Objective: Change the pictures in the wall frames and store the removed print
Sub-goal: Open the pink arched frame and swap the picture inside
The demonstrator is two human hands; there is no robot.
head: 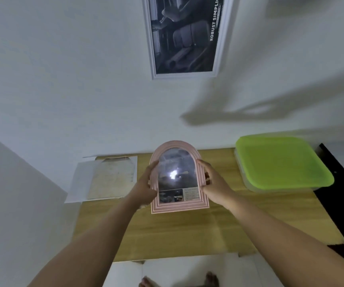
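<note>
Left hand [146,187] and right hand [212,183] grip the pink arched frame [177,206] only by its side edges above the table [187,230]; a slip would likely drop it.

Arched frame [178,206] mid-table [187,235]; paper sheets [107,179] left; lidded box [281,162] right; wall frame [185,36] above

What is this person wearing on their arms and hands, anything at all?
Nothing that shows. The left forearm and right forearm are bare with no sleeves in view, and the left hand and right hand wear no gloves. No watch, bracelet or ring can be seen, though the picture is blurred.
</note>
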